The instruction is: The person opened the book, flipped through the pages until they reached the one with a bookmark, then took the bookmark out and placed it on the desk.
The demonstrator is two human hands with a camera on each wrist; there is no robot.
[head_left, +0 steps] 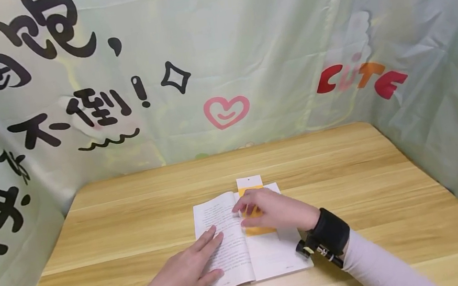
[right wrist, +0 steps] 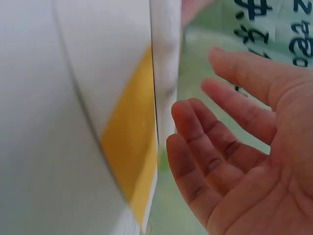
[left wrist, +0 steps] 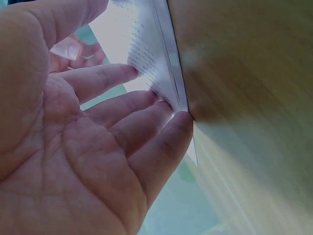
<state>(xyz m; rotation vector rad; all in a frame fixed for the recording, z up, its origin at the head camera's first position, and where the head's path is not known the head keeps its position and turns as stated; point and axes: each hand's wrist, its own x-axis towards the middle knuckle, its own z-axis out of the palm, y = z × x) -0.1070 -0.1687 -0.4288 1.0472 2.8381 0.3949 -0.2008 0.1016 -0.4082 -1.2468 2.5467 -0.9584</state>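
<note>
An open book (head_left: 232,251) lies on the table, its left page filled with lines of print. On its right page rests a flat white and orange card (head_left: 260,230), like a bookmark, whose white end sticks out past the top edge. My left hand (head_left: 181,276) rests on the left page with fingers extended; the left wrist view shows its fingertips (left wrist: 183,120) at the page's edge. Over the card is my right hand (head_left: 275,208), fingers loosely bent. In the right wrist view those fingers stand apart from the orange card (right wrist: 134,137), with nothing between them.
The wooden table (head_left: 135,223) extends around the book on all sides. Behind and beside it hangs a pale green printed cloth (head_left: 269,50) with lettering and a pink heart. Black bands (head_left: 331,231) with small cameras are worn on the wrists.
</note>
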